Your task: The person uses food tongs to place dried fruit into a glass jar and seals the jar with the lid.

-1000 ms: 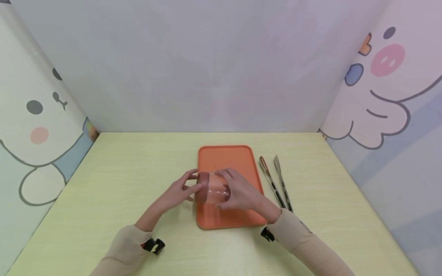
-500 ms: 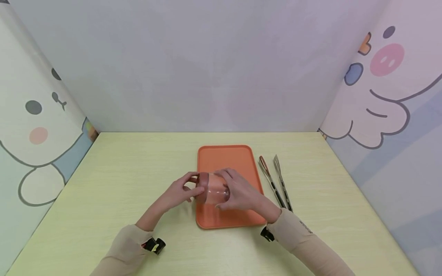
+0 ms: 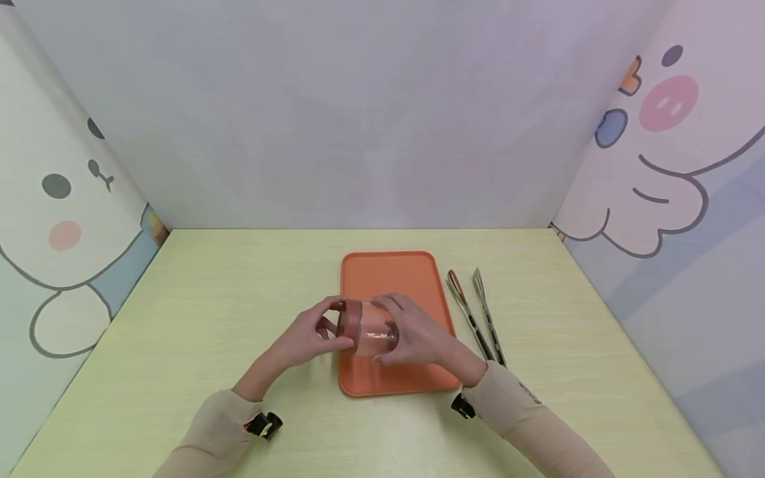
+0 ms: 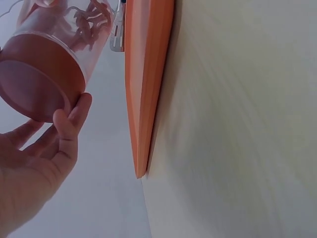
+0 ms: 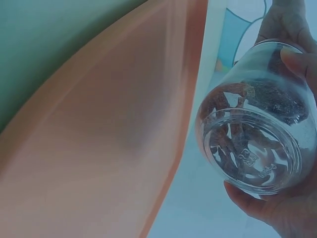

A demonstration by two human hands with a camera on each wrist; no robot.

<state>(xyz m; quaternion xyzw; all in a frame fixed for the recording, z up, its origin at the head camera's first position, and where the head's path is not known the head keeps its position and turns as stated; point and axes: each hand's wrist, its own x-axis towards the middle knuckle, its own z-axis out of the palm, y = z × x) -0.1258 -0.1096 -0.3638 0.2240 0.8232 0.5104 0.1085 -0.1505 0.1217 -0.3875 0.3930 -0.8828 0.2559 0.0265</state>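
Observation:
A clear jar with a reddish-brown lid lies sideways in my two hands, above an orange tray. My right hand grips the jar's body near its base. Fingers and thumb of my left hand curl round the edge of the lid, which shows its flat top in the left wrist view. Inside the jar are several dark brown pieces, lying toward the base in the right wrist view. The left fingers behind the lid are partly hidden.
Metal tongs lie on the pale wooden table just right of the tray, their near end beside my right sleeve. A plain wall stands at the back, with cartoon-printed walls on both sides.
My left thumb has slid down across the lid toward me, with the left fingers shifting round its edge. The right hand and the jar have hardly moved.

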